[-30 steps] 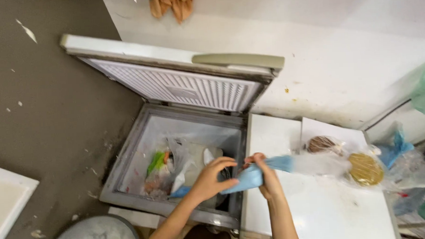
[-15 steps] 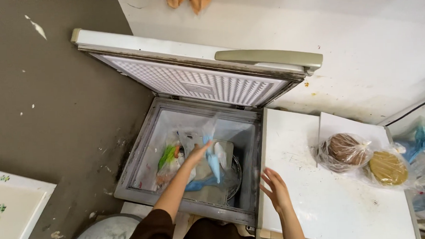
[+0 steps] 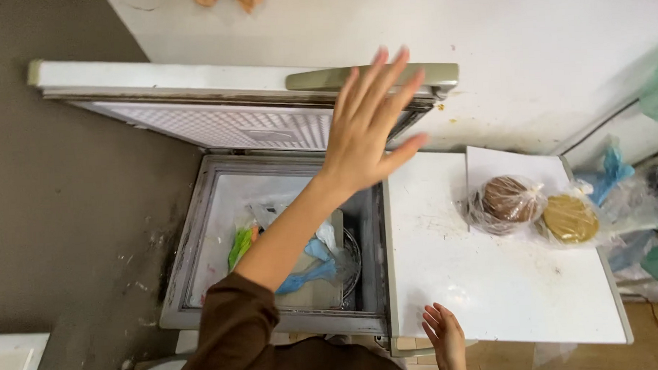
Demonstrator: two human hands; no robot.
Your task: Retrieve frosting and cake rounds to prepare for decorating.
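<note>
My left hand (image 3: pixel 367 125) is raised with fingers spread, close to the underside of the chest freezer's open lid (image 3: pixel 195 102), near the lid's grey-green handle (image 3: pixel 318 79). It holds nothing. My right hand (image 3: pixel 445 338) rests flat and empty on the front edge of the white closed lid (image 3: pixel 492 274) beside the open compartment. Inside the open compartment (image 3: pixel 220 211) lie several plastic bags, among them a blue bag (image 3: pixel 306 275) and a green bag (image 3: pixel 238 246).
On the white lid at the right sit a bagged brown round piece (image 3: pixel 506 201) and a bagged yellowish round piece (image 3: pixel 569 217), with blue and clear plastic bags (image 3: pixel 613 171) beyond them. Grey floor lies left of the freezer. A white wall stands behind.
My left hand has left the blue bag inside the freezer and risen towards the open lid. My right hand stays on the white lid's front edge.
</note>
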